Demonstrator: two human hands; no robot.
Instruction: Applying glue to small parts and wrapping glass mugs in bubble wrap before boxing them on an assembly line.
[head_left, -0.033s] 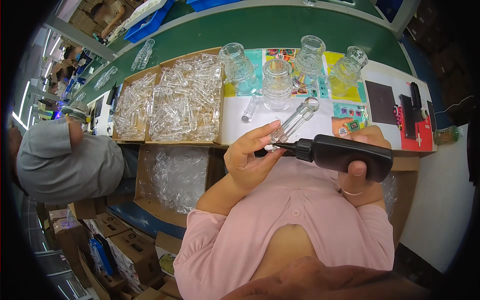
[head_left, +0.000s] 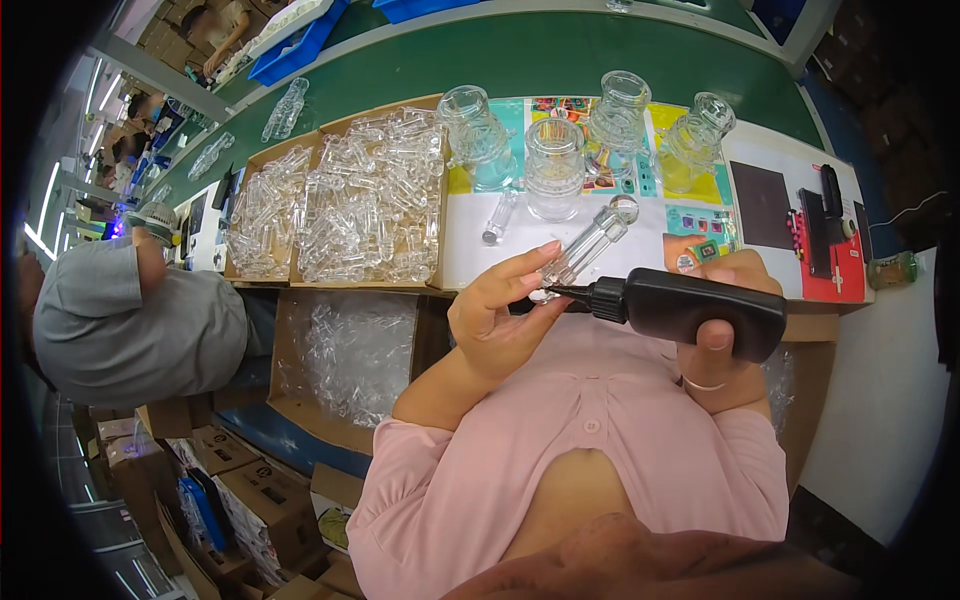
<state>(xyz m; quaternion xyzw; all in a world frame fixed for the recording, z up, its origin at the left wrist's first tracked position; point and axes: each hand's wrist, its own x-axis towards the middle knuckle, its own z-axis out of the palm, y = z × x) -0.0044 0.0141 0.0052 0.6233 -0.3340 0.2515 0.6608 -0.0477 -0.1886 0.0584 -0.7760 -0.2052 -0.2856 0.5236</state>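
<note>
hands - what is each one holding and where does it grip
The left hand pinches the clear tube at its lower end. The right hand wraps the body of the black bottle, nozzle at the tube's end.

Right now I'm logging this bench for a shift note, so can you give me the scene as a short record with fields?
Left hand: left hand pinches a clear plastic tube, held tilted
Right hand: right hand wraps a black squeeze bottle
Contact: bottle nozzle meets the tube's lower end
Behind: four clear jars on a colourful sheet
Left of jars: cardboard trays full of clear parts
Nearby: a person in grey at the left
</note>
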